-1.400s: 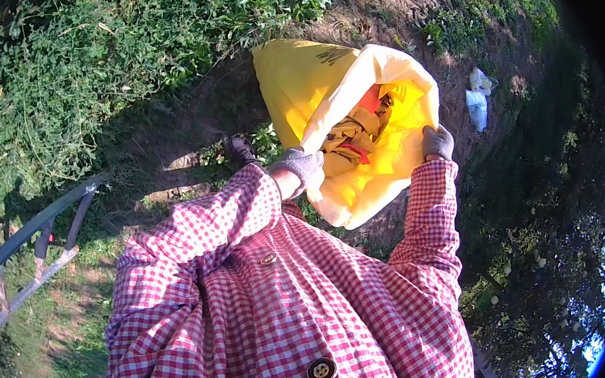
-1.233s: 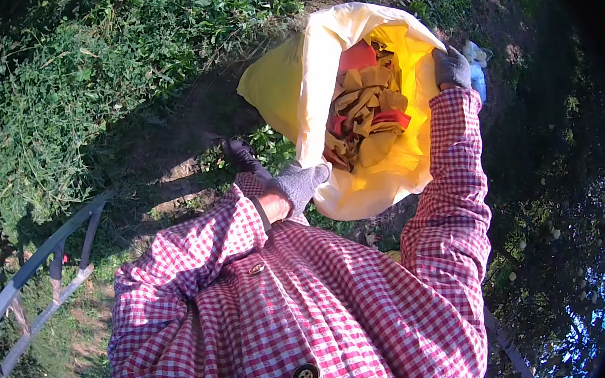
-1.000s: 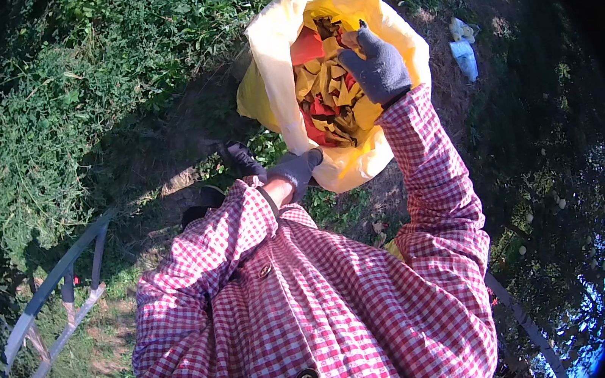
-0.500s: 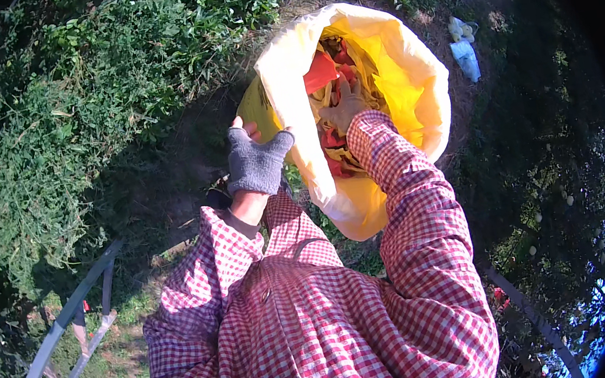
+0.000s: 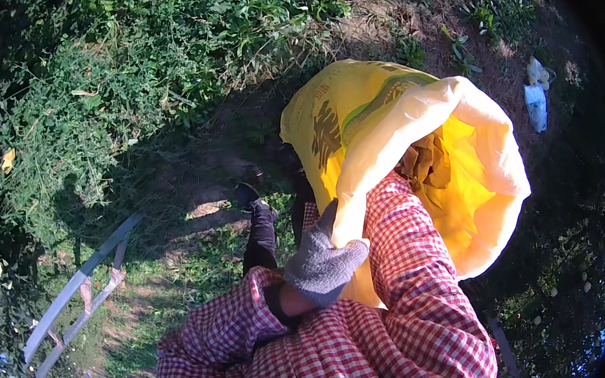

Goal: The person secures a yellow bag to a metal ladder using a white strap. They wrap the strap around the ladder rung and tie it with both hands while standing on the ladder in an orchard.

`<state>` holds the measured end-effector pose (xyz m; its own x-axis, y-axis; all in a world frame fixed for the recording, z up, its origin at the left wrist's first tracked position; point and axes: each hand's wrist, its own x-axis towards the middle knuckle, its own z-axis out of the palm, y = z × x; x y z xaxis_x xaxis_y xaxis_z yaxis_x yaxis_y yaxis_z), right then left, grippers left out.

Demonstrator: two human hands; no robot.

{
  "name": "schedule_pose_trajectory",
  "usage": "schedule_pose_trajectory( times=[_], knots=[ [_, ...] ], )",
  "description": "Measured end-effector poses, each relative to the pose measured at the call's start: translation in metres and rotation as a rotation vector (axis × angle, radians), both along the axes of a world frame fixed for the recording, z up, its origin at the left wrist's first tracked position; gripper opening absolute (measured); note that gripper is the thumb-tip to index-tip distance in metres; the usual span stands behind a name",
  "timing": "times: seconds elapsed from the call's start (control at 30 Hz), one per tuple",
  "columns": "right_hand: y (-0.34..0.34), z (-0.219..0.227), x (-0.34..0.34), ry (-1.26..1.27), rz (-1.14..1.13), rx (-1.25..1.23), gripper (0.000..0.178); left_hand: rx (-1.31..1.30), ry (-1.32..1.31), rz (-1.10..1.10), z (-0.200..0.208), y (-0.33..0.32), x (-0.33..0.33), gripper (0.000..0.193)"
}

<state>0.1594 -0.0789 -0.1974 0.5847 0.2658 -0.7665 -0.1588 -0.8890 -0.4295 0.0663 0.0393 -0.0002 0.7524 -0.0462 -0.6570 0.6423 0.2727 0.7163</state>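
A large yellow sack [image 5: 374, 95] with a rolled-back pale rim leans toward me, its mouth tipped to the right. My left hand [image 5: 322, 264], in a grey fingerless glove, grips the near left edge of the rim between thumb and fingers. Through the mouth goes my right arm in its red-and-white checked sleeve [image 5: 411, 232]. The right hand itself is hidden inside, so its fingers cannot be seen. Crumpled brown papery pieces [image 5: 427, 161] show beyond the sleeve, against the yellow inner wall.
Leafy weeds [image 5: 120, 83] cover the ground ahead and to the left. A grey metal ladder-like frame [image 5: 76, 299] stands at the lower left. White and pale-blue plastic packets [image 5: 537, 106] lie on the ground at the right. My dark shoe [image 5: 248, 194] shows left of the sack.
The sack has tilted toward me, showing its printed outer side. My left hand has moved from beside it onto the rim. My right hand has gone deeper, out of sight.
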Motion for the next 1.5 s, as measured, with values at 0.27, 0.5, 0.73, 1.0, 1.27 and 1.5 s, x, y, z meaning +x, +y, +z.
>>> schedule_pose_trajectory(
  times=[0.27, 0.5, 0.73, 1.0, 1.27, 1.5],
  knots=[
    [-0.154, 0.010, -0.053, 0.070, -0.136, -0.173, 0.075, -0.208, -0.157, -0.315, -0.075, 0.006, -0.014, 0.066],
    [-0.137, 0.014, -0.059, 0.027, -0.148, -0.156, 0.065, -0.099, -0.088, -0.335, -0.053, 0.024, 0.013, 0.059],
    [0.000, 0.085, 0.026, 0.097, 0.257, 0.018, 0.056, 0.436, -0.032, -0.337, 0.015, 0.014, 0.038, 0.047],
    [-0.030, 0.228, 0.058, 0.076, 0.381, 0.072, 0.027, 0.563, -0.146, -0.108, 0.034, 0.022, 0.013, 0.056],
    [-0.094, 0.242, 0.024, -0.310, -0.399, 0.552, 0.008, 0.714, -0.060, 0.104, 0.086, 0.098, -0.134, 0.042],
    [0.049, 0.294, -0.031, -0.410, -0.171, 0.836, 0.005, 0.627, 0.032, 0.413, 0.069, 0.137, -0.324, 0.045]
  ],
)
